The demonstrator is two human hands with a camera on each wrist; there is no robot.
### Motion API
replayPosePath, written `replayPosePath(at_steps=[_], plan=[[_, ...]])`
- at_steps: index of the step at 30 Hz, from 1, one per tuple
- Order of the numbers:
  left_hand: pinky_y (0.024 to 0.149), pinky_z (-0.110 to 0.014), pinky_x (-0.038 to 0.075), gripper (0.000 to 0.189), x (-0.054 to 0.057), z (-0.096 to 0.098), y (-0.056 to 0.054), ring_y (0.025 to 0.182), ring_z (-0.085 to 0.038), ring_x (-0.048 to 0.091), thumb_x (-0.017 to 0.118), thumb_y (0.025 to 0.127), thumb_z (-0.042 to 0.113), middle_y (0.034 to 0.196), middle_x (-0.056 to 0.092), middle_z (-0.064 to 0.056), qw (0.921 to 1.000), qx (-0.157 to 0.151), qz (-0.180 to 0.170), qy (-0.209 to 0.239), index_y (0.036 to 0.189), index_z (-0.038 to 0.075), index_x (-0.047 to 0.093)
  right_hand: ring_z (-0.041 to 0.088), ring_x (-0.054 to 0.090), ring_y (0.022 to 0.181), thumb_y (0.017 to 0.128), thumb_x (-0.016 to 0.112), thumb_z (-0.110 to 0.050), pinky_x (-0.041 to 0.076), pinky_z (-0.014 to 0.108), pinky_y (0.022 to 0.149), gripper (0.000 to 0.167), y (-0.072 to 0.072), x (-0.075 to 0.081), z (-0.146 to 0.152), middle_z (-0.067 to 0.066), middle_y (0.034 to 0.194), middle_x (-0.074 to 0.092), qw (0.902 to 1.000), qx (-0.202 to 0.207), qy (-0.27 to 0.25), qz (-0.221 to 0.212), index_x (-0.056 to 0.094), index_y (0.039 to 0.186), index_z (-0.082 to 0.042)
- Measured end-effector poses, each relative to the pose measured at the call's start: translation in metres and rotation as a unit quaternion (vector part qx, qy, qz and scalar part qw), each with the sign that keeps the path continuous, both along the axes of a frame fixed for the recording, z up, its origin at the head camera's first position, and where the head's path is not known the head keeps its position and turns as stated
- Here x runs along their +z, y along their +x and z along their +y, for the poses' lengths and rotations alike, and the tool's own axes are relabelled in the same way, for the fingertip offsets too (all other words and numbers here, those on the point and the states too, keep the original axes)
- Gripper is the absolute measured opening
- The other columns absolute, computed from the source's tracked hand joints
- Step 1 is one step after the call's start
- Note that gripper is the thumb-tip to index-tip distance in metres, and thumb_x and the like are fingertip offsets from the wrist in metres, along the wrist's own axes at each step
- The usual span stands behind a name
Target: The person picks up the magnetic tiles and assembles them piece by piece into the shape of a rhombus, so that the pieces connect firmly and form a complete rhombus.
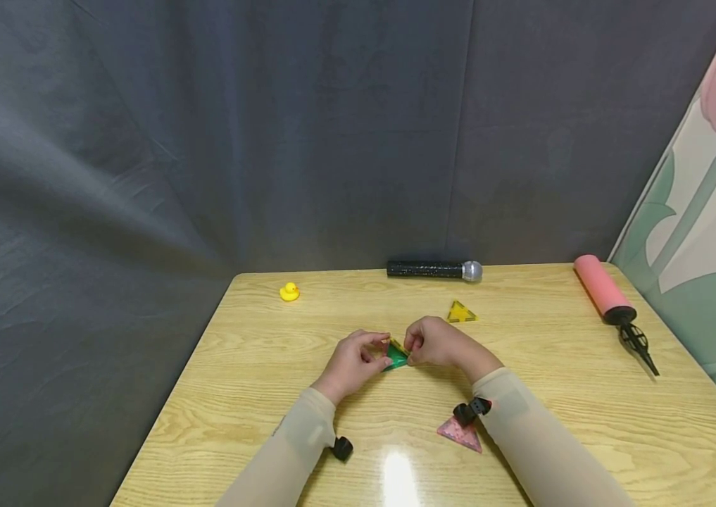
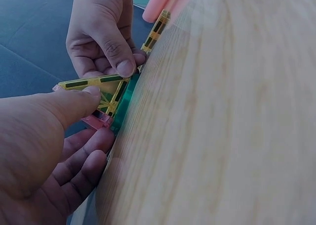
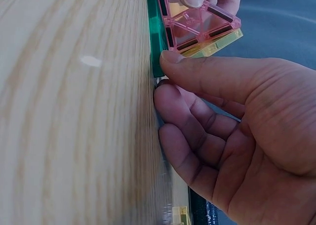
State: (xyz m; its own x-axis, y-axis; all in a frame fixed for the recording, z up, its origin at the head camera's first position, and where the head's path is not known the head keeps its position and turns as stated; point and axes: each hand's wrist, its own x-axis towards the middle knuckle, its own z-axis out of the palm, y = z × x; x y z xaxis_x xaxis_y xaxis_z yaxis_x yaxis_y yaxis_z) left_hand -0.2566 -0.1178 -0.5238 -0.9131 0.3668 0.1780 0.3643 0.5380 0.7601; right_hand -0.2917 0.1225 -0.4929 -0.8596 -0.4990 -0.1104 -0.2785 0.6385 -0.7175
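A green triangular magnetic tile lies flat on the table. On it stand a yellow triangular tile and a pink triangular tile, leaning together. My left hand pinches these upright tiles, its thumb on the yellow face and its fingers by the pink one. From the opposite side my right hand pinches the corner where yellow and green meet, its other fingers curled near the tabletop. In the head view both hands partly hide the tiles.
Beyond my right hand lies another yellow triangular tile; a pink triangular tile lies under my right wrist. A black microphone and yellow rubber duck sit toward the back. At the right edge is a pink hand pump.
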Motion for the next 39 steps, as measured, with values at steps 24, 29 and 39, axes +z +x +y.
replayPosePath(at_steps=[24, 29, 39], plan=[[0.071, -0.025, 0.056, 0.038, 0.004, -0.006, 0.002, 0.079, -0.007, 0.063, 0.082, 0.094, 0.031, 0.114, 0.067, 0.003, 0.9995, 0.028, 0.008, -0.011, 0.131, 0.030, 0.071, 0.016, 0.056, 0.067, 0.093, 0.080, -0.011, 0.048, 0.033, 0.065, 0.008, -0.002, 0.012, 0.012, 0.001, 0.076, 0.063, 0.9992, -0.026, 0.009, 0.029, 0.072, 0.094, -0.012], [0.071, -0.025, 0.056, 0.039, 0.001, -0.009, 0.000, 0.080, -0.007, 0.064, 0.082, 0.094, 0.033, 0.113, 0.066, 0.005, 0.9993, 0.034, 0.008, -0.008, 0.131, 0.029, 0.071, 0.016, 0.057, 0.069, 0.093, 0.081, -0.014, 0.049, 0.033, 0.068, 0.008, -0.004, 0.012, 0.016, 0.000, 0.076, 0.063, 0.9980, -0.031, 0.000, 0.055, 0.073, 0.095, -0.013], [0.073, -0.026, 0.056, 0.041, -0.001, -0.013, -0.002, 0.081, -0.007, 0.064, 0.081, 0.094, 0.034, 0.112, 0.066, 0.008, 0.9986, 0.051, 0.006, -0.017, 0.133, 0.028, 0.070, 0.017, 0.060, 0.076, 0.096, 0.077, -0.014, 0.052, 0.034, 0.068, 0.006, -0.005, 0.009, 0.031, -0.001, 0.085, 0.067, 0.9959, -0.054, -0.024, 0.068, 0.075, 0.101, -0.011]])
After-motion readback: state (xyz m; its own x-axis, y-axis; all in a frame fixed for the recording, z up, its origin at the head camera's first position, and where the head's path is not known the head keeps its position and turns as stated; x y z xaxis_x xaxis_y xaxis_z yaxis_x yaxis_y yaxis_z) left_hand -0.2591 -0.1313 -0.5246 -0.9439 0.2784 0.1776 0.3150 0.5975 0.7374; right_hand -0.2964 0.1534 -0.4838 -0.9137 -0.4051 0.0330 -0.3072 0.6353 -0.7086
